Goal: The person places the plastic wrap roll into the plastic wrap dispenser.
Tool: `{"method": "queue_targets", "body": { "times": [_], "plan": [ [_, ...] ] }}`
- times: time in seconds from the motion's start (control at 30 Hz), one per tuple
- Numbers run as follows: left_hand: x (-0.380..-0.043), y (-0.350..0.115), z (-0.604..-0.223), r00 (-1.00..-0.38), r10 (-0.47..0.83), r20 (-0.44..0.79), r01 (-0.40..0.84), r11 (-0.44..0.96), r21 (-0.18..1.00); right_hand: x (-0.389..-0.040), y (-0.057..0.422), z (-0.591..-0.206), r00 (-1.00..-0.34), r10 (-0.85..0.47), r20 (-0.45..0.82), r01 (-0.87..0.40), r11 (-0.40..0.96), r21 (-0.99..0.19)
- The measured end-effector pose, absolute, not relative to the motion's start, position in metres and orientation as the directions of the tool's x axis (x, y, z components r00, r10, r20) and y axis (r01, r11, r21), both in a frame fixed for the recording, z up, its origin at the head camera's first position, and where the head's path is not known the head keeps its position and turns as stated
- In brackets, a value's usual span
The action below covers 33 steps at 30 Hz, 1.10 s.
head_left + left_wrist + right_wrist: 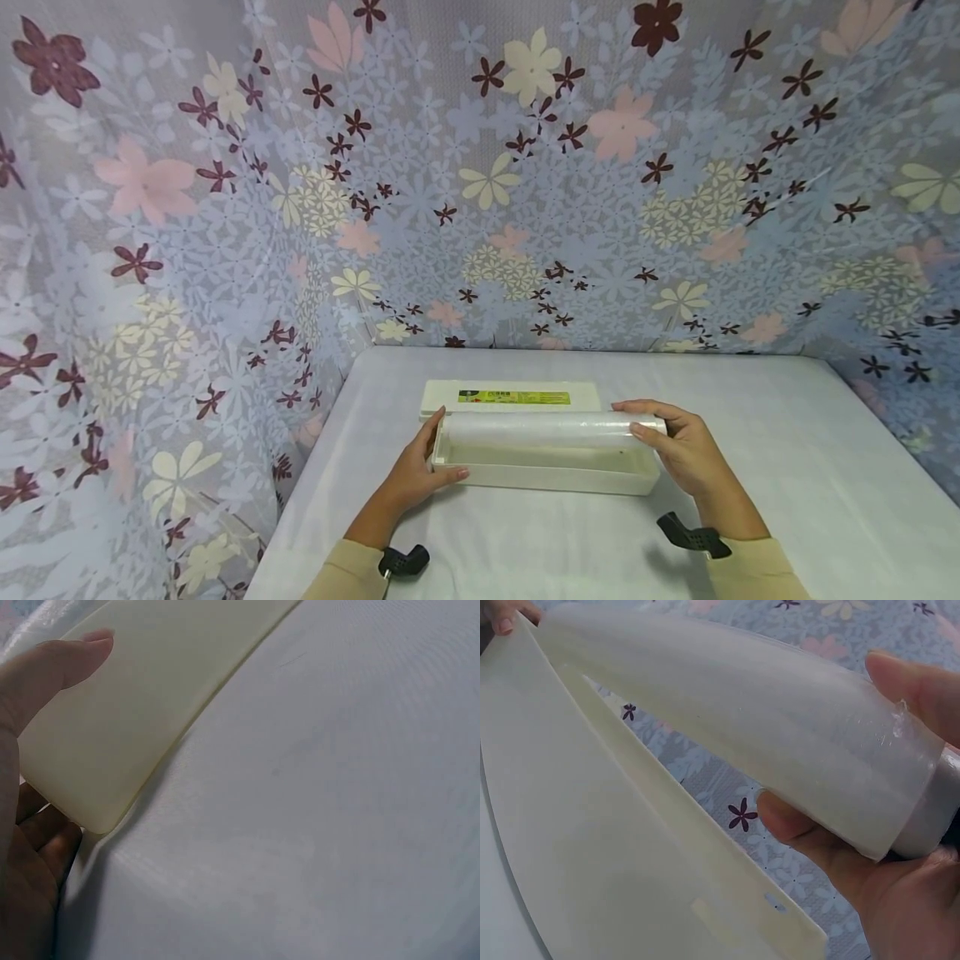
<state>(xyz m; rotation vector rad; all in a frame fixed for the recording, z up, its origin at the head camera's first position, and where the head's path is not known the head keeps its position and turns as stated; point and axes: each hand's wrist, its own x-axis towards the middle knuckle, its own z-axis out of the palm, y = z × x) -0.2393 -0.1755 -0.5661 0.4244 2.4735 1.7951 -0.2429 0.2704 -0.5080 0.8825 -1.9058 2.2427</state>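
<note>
A long cream plastic box [547, 477] stands uncovered on the white-covered table. My left hand [412, 471] grips its left end, thumb [75, 660] against the front wall and fingers around the end. My right hand [690, 446] holds the right end of a roll of cling film [540, 428], thumb on one side and fingers on the other. In the right wrist view the roll [735, 690] slants up out of the box [577, 825]: its held end is raised above the rim, while its far end meets the box near the left hand [502, 611].
Behind the box lies a cream lid [438, 392] with a green and yellow label [513, 397]. A flowered curtain [487, 167] hangs along the back and sides of the table [787, 458]. Both wrists carry small black camera mounts [405, 560].
</note>
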Motion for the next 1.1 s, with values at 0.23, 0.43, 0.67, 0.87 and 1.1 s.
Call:
{"method": "queue_targets", "body": {
  "times": [0.23, 0.43, 0.67, 0.87, 1.1],
  "plan": [
    [-0.2394, -0.1753, -0.5656, -0.960, 0.251, 0.122, 0.195, 0.292, 0.936, -0.2454, 0.2683, -0.5111, -0.838, -0.305, 0.453, -0.400, -0.220, -0.890],
    [-0.2391, -0.1755, -0.5656, -0.963, 0.244, 0.112, 0.186, 0.303, 0.935, -0.2464, 0.2670, -0.5114, -0.829, -0.316, 0.462, -0.409, -0.221, -0.885],
    [-0.2397, -0.1756, -0.5673, -0.964, 0.241, 0.115, 0.189, 0.311, 0.931, -0.2469, 0.2655, -0.5130, -0.826, -0.321, 0.464, -0.411, -0.223, -0.884],
    [-0.2395, -0.1753, -0.5667, -0.963, 0.244, 0.115, 0.191, 0.317, 0.929, -0.2469, 0.2643, -0.5147, -0.838, -0.318, 0.444, -0.396, -0.206, -0.895],
    [-0.2393, -0.1747, -0.5644, -0.961, 0.249, 0.120, 0.197, 0.314, 0.929, -0.2468, 0.2623, -0.5145, -0.855, -0.317, 0.411, -0.367, -0.190, -0.911]
  ]
}}
